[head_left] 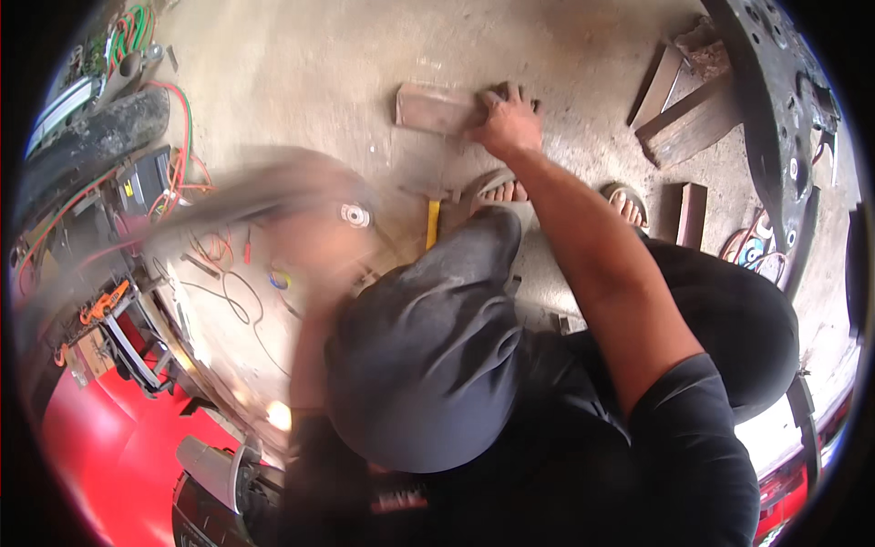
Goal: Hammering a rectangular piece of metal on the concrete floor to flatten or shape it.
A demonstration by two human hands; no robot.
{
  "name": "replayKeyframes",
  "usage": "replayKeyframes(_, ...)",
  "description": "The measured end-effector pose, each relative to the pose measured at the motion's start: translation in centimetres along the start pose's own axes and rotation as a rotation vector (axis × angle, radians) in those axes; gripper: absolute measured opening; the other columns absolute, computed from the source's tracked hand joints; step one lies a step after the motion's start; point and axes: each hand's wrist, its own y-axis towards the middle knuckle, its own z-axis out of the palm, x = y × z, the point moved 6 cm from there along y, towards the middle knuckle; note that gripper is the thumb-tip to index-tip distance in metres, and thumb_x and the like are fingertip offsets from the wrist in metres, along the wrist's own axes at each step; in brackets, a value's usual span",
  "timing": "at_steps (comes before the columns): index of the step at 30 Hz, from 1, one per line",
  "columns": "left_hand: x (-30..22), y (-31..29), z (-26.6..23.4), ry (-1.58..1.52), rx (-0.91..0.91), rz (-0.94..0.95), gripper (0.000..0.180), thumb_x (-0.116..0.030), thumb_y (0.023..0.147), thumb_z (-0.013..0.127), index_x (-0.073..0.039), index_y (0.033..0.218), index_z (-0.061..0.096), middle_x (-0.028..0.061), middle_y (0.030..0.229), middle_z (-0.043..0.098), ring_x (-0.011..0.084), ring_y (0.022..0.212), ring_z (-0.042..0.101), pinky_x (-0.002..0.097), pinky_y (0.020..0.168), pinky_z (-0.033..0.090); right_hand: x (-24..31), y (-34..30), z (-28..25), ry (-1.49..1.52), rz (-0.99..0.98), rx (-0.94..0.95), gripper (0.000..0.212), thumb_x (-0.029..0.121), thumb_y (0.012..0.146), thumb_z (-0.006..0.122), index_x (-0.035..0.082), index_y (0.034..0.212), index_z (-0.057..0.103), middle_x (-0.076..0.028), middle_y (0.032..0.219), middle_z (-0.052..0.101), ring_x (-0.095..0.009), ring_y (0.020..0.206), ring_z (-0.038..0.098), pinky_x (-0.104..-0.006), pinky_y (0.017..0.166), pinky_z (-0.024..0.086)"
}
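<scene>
My right hand (510, 120) reaches forward and rests with spread fingers on the right end of a brownish-grey rectangular block (433, 108), which lies on the floor. My left hand (314, 242) is smeared by motion at centre left, so its fingers do not show. Over it and stretching left is a long dark blurred thing (219, 196), with a pale round disc (355, 215) at its right end. I cannot make out its kind or whether my left hand grips it. A hammer with a yellow handle (433, 223) lies between my left hand and my left foot.
Several rusty brown metal pieces (688, 123) lie at the right, beside a dark perforated beam (770, 137). A short brown bar (691, 215) is near my right foot. At the left are cables (241, 301), a dark cylinder (109, 128) and a red panel (114, 447).
</scene>
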Motion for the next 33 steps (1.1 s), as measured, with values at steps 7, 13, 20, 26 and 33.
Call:
replayKeyframes(7,-13.7,7.4,-5.2,-0.3,-0.287,-0.021,0.043,-0.039,0.101,0.049,0.001,0.088,0.056,0.0154,0.06,0.052,0.0286,0.054,0.056,0.0424,0.053,0.042,2.6,1.0,-1.0,0.204,0.011,0.087,0.066,0.048,0.073,0.079,0.021,0.13,0.06,-0.01,0.139,0.048,-0.03,0.133,0.041,-0.055,0.111,0.03)
replayKeyframes(13,-15.8,7.0,-25.0,-0.839,-0.656,0.294,0.061,-0.065,0.096,0.043,-0.005,0.092,0.055,0.0061,0.063,0.049,0.0148,0.048,0.044,0.0274,0.044,0.035,5.8,-0.7,-0.9,0.106,-0.167,0.114,0.074,0.04,0.075,0.078,0.015,0.138,0.048,-0.01,0.135,0.048,-0.028,0.133,0.041,-0.0512,0.11,0.03)
replayKeyframes(20,-11.0,0.8,-23.9,-0.408,-0.979,0.032,0.06,-0.065,0.093,0.05,-0.005,0.092,0.054,0.0016,0.062,0.044,0.0099,0.049,0.041,0.0248,0.045,0.032,6.0,-0.4,1.1,-0.007,-0.17,0.048,0.073,0.023,0.079,0.072,0.013,0.143,0.039,-0.011,0.135,0.047,-0.028,0.132,0.041,-0.0496,0.108,0.032)
replayKeyframes(26,-8.7,0.3,-7.2,-0.594,-0.237,-0.308,0.031,-0.029,0.097,0.049,-0.002,0.086,0.059,0.0033,0.063,0.053,0.011,0.054,0.049,0.0316,0.051,0.039,1.7,-1.4,0.7,-0.069,-0.545,0.023,0.081,0.021,0.075,0.078,0.018,0.145,0.036,-0.01,0.143,0.04,-0.029,0.136,0.036,-0.0481,0.109,0.032)
replayKeyframes(33,-10.8,2.2,-5.3,-0.655,-0.279,-0.196,0.031,-0.026,0.1,0.047,-0.002,0.086,0.059,0.003,0.061,0.053,0.0122,0.055,0.05,0.0319,0.052,0.04,4.1,-0.1,0.3,0.067,-0.362,0.045,0.064,0.042,0.084,0.07,0.025,0.142,0.047,-0.009,0.14,0.046,-0.03,0.134,0.041,-0.0545,0.113,0.027)
